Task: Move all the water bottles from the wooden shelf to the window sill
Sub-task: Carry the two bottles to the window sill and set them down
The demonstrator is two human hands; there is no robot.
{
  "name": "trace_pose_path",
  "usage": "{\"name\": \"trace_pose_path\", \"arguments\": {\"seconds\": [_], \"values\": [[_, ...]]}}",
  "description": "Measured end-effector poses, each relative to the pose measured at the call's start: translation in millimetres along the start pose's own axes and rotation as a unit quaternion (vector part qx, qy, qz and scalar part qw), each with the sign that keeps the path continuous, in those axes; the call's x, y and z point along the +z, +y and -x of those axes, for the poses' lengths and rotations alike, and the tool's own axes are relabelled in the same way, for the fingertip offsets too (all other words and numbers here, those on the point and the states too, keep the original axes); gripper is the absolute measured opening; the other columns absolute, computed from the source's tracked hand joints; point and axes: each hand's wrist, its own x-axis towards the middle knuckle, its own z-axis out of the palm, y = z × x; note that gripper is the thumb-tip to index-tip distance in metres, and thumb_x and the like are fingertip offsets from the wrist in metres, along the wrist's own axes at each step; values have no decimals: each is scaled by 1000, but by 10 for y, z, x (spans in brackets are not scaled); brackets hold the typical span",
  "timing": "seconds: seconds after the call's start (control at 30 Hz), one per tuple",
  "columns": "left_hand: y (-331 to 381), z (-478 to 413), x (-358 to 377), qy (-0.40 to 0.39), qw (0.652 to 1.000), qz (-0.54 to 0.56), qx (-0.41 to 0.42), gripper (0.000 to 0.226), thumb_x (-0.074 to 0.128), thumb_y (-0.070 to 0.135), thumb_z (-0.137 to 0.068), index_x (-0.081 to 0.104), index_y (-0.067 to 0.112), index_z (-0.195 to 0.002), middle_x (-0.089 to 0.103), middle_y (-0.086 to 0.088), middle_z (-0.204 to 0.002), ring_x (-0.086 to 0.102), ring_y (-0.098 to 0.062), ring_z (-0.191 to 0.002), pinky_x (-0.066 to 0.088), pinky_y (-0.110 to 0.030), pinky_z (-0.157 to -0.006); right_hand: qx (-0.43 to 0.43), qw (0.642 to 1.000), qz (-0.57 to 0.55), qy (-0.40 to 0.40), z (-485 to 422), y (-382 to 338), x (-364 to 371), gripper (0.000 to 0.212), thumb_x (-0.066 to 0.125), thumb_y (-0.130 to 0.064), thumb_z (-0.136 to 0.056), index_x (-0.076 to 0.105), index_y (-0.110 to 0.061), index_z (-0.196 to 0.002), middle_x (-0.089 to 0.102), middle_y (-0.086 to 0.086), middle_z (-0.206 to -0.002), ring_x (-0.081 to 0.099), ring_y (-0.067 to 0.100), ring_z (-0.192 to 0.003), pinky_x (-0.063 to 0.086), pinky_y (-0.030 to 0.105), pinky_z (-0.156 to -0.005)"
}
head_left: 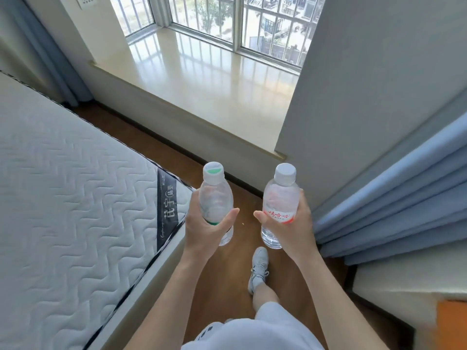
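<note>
Nearest to us we see pale shorts point(267, 327) and one grey laced sneaker point(258, 270) planted on the brown wood-plank floor point(227, 281).

Above the floor we count two bare forearms and two bottles, one in each hand. The left hand point(202, 224) is wrapped around the clear ribbed plastic water bottle with a green-banded label and a white cap marked with green point(214, 198), the thumb across its front and the fingers behind. The right hand point(294, 226) is closed the same way around the clear smooth plastic water bottle with a red-lettered label and a plain white cap point(279, 203). Both bottles stand nearly upright, caps up, held side by side in the air with a gap between them, over the floor and short of the sill.

To the left lies one white quilted mattress with a wavy stitched pattern and a dark fabric tag point(70, 198). To the right hang pleated blue curtains point(394, 203) beside a flat grey wall point(379, 72).

Further ahead we see the glossy cream stone window sill point(202, 79), broad and smooth, reflecting the window bars. Behind it stands the metal-framed window with white grilles point(227, 16), and blue curtain folds point(55, 61) hang at its left.
</note>
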Motion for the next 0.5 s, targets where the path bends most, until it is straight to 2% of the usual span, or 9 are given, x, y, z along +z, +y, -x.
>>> {"name": "trace_pose_path", "arguments": {"seconds": [0.07, 0.17, 0.27, 0.33, 0.43, 0.5], "values": [[-19, -269, 63, 15, 1000, -1, -6, 65, 85, 32, -69, 41, 50, -114, 54, 27, -105, 54, 11, -103, 44, -1, -76, 2, 1000, -4, -5, -310, 2, 68, 72, 92, -36, -65, 42, -39, -117, 55, -34, -101, 59, -5, -103, 54, 19, -81], [-19, -696, 205, 37, 999, -20, -4, 63, 84, 31, -70, 40, 48, -112, 52, 27, -106, 52, 15, -103, 40, 3, -74, -4, 999, -19, -26, -815, -30, 161, 74, 91, -28, -67, 40, -33, -121, 53, -26, -104, 54, -17, -101, 49, 5, -74], [0, -1186, 384, 67, 997, -44, 0, 63, 84, 26, -72, 40, 48, -111, 50, 29, -104, 50, 18, -102, 37, 5, -75, -14, 998, -17, -63, -1406, -79, 246, 75, 90, -27, -68, 38, -30, -122, 48, -27, -105, 47, -29, -96, 39, -6, -68], [14, -1551, 501, 79, 996, -48, -4, 63, 84, 28, -71, 40, 45, -113, 52, 24, -105, 52, 12, -102, 41, 2, -76, -30, 996, -10, -83, -1839, -117, 301, 76, 89, -29, -69, 36, -31, -123, 43, -30, -105, 42, -34, -96, 35, -10, -67], [10, -2034, 664, 94, 994, -53, -29, 65, 84, 34, -71, 42, 37, -120, 56, 16, -108, 55, 3, -103, 48, -5, -76, -43, 991, -9, -126, -2445, -134, 378, 77, 89, -34, -69, 35, -35, -123, 45, -29, -108, 45, -28, -104, 39, -7, -70], [29, -2284, 755, 111, 991, -69, -32, 66, 83, 34, -72, 40, 34, -123, 53, 22, -108, 52, 10, -104, 44, 0, -74, -47, 989, -9, -140, -2792, -117, 433, 76, 89, -40, -68, 37, -36, -123, 49, -26, -109, 50, -18, -107, 45, -2, -71]]}}
